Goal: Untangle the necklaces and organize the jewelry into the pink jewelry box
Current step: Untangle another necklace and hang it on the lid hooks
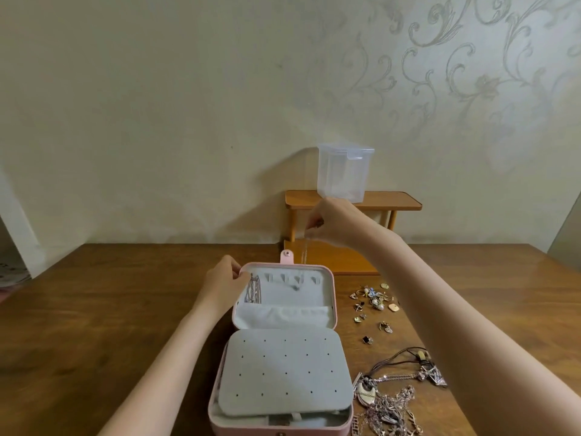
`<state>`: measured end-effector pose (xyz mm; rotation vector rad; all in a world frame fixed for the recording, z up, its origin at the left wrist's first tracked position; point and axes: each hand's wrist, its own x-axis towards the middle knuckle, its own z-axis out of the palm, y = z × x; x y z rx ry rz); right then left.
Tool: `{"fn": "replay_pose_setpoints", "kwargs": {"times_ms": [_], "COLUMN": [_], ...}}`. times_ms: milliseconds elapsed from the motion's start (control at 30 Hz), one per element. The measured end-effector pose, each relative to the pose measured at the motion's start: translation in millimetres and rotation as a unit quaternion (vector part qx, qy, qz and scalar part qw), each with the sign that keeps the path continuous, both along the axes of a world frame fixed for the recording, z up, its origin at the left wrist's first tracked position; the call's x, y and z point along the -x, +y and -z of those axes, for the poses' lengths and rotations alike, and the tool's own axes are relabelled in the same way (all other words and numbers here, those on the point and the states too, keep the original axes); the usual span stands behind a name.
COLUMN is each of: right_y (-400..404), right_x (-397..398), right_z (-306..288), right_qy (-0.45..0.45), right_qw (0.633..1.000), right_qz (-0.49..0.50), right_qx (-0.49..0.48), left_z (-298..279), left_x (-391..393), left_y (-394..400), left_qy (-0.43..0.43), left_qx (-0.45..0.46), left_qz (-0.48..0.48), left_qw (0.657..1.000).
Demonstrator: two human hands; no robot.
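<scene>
My left hand (224, 280) grips the upper left corner of the pink jewelry box (334, 297), which lies open near the front edge of the desk (125, 309), its lid propped up toward the wall. My right hand (333, 223), raised above the lid, pinches a thin necklace (304, 253) between fingertips, the chain dangling down toward the lid's hooks. Silver chains (253, 289) already hang at the lid's left side. The grey perforated earring panel (284, 372) covers the box's base. Loose earrings and pendants (372, 302) lie scattered to the box's right; a tangled necklace pile (393, 401) sits at the desk's front right.
</scene>
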<state>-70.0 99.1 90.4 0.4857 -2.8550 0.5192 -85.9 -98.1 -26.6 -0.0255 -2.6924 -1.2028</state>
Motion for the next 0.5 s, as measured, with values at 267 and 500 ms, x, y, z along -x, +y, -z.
{"fn": "replay_pose_setpoints", "kwargs": {"times_ms": [267, 500], "right_y": [-17, -33], "right_x": [-1, -9], "right_z": [-9, -2], "right_qy": [0.002, 0.002], "right_qw": [0.998, 0.997], "right_qz": [-0.038, -0.06], "right_qx": [0.048, 0.042], "left_z": [-18, -13], "left_x": [-25, -35], "left_y": [-5, -6], "left_qy": [0.06, 0.032], "left_qx": [-0.162, -0.246], "left_qz": [0.023, 0.083], "left_qw": [0.985, 0.965]}}
